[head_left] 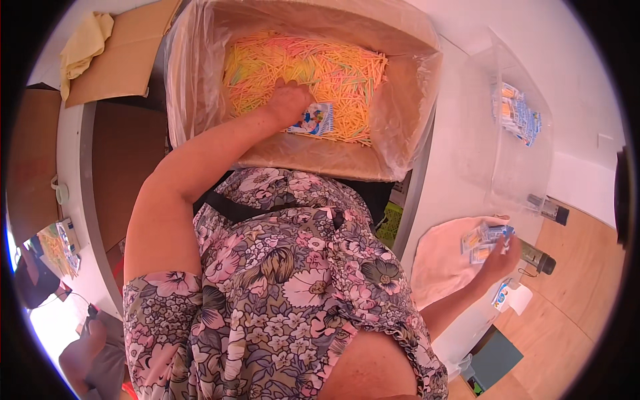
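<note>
Inside a plastic-lined cardboard box [407, 80], my left hand [291, 103] rests on a bed of thin yellow, orange and green sticks [340, 73]. Its fingers are curled downward, and what they grip, if anything, is hidden. A small blue-and-white printed packet [321, 120] sticks out from beneath this hand, on top of the sticks. Out to the right, my right hand [503, 259] is closed at the edge of several small clear-and-blue packets [481, 243]. These packets are over a pink cloth [437, 263] on the white table.
A clear plastic bin [480, 153] at the right holds several packets [519, 117]. Nearby are a dark-ended metal fitting [539, 259] and a small white printed card or carton [510, 297]. Left, a cardboard flap [120, 57] carries a yellow cloth [87, 43]. Another person's arm [83, 347] shows lower left.
</note>
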Demonstrator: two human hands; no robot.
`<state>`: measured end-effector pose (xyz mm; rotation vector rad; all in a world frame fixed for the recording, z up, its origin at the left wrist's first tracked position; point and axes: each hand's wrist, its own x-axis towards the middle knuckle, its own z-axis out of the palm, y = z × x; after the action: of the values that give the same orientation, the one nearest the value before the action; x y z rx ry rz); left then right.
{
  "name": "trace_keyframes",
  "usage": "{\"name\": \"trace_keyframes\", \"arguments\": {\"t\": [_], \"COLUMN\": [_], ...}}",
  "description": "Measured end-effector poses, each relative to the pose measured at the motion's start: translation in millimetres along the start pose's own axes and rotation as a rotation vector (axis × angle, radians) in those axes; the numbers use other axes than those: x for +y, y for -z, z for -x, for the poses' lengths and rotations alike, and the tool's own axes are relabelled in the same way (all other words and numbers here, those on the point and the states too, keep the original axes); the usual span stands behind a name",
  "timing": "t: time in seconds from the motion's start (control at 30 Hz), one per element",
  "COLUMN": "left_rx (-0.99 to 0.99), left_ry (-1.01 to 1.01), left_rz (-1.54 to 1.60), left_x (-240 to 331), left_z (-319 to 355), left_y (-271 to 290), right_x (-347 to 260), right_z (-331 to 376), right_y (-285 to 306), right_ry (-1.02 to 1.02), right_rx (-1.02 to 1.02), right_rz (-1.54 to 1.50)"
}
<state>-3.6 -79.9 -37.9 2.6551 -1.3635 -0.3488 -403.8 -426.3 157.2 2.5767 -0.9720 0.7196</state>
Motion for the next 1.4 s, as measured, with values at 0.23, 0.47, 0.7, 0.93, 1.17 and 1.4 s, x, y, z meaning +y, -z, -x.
{"name": "trace_keyframes", "arguments": {"t": [0.23, 0.47, 0.7, 0.93, 1.17, 1.4], "left_rx": [-0.061, -0.034, 0.045, 0.046, 0.050, 0.073], "left_ry": [-0.055, -0.130, -0.007, 0.037, 0.011, -0.012], "left_rz": [0.090, 0.266, 0.421, 0.576, 0.540, 0.484], "left_x": [7.6, 21.3, -13.7, -17.0, -13.9, -16.6], "left_z": [11.3, 44.6, 73.2, 71.7, 69.7, 69.7], "left_y": [21.8, 43.9, 56.9, 48.3, 44.4, 41.0], "right_x": [-251.5, -398.0, -471.6, -507.1, -509.2, -487.4], "right_z": [-35.4, -83.6, -77.9, -80.2, -80.5, -82.1], "right_y": [9.6, -156.3, -226.9, -242.5, -253.5, -241.7], "right_ry": [0.346, 0.625, 0.813, 1.105, 1.187, 1.073], "right_rx": [-0.304, -0.862, -0.378, -0.234, -0.221, -0.040], "right_rz": [-0.899, -0.512, -0.459, -0.111, -0.051, -0.727]}}
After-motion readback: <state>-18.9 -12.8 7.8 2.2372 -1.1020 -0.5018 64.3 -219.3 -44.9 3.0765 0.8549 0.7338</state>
